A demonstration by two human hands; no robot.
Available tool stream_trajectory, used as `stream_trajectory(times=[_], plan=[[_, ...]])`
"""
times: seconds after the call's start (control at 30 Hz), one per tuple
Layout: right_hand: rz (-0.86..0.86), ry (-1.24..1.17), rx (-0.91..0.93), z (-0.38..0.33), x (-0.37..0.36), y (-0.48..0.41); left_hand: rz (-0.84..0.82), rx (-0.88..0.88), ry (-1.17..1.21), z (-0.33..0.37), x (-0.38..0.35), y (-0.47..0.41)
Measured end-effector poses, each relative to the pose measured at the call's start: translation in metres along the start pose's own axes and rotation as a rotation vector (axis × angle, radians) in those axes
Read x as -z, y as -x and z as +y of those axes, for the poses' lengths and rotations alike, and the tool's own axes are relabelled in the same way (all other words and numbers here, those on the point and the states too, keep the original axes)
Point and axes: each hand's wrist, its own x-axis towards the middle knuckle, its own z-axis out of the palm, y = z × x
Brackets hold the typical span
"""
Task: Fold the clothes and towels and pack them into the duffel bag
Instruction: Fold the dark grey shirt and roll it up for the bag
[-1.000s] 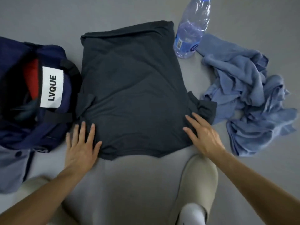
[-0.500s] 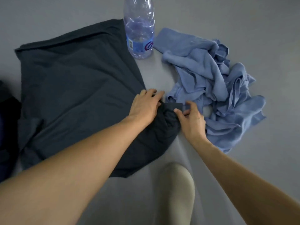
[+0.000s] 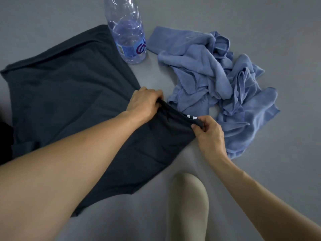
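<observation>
Sleeve [image 3: 175, 115] now lifted, stretched between left hand [image 3: 145, 103] and right hand [image 3: 207, 132], both pinching dark shirt [image 3: 69, 94].

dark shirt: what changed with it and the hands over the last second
Both hands lay flat on the near edge of the dark shirt; now the left hand grips its towel-side edge and the right hand pinches the sleeve end, raising that edge slightly. The water bottle and crumpled blue towel stayed put.
</observation>
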Motion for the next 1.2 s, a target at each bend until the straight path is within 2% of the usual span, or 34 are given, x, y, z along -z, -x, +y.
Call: stream_trajectory(times=[0.1,0.2,0.33,0.4,0.47,0.5,0.6,0.67,0.77,0.87,0.97,1.03,1.13,1.2], plan=[[0.037,0.06,0.083,-0.003,0.001,0.021,0.178,0.029,0.174,0.009,0.004,0.017],[-0.028,0.107,0.327,-0.019,-0.012,0.048,0.278,0.096,0.299,0.001,0.008,0.047],[-0.306,0.269,0.678,-0.031,-0.053,0.082,0.31,0.242,0.355,-0.044,-0.004,0.103],[-0.519,0.372,0.739,-0.031,-0.08,0.095,0.268,0.293,0.335,-0.068,-0.012,0.135],[-0.733,0.472,0.714,-0.03,-0.101,0.102,0.251,0.308,0.294,-0.085,-0.022,0.162],[-0.766,0.497,0.736,-0.03,-0.109,0.104,0.259,0.304,0.272,-0.092,-0.026,0.173],[-0.61,0.568,0.901,-0.033,-0.126,0.1,0.26,0.246,0.199,-0.102,-0.033,0.202],[-0.539,0.737,0.95,-0.033,-0.138,0.089,0.261,0.246,0.162,-0.106,-0.04,0.222],[-0.581,1.017,0.884,-0.018,-0.145,0.065,0.283,0.33,0.172,-0.117,-0.048,0.252],[-0.605,1.173,0.855,-0.003,-0.147,0.053,0.356,0.474,0.2,-0.149,-0.043,0.287],[-0.537,1.215,0.786,0.001,-0.145,0.053,0.425,0.617,0.23,-0.192,-0.036,0.318],[-0.529,1.242,0.744,0.002,-0.144,0.053,0.411,0.676,0.272,-0.216,-0.032,0.336],[-0.55,1.242,0.731,-0.009,-0.144,0.056,0.372,0.668,0.322,-0.236,-0.033,0.349],[-0.583,1.19,0.819,-0.03,-0.152,0.062,0.401,0.655,0.338,-0.25,-0.032,0.353]])
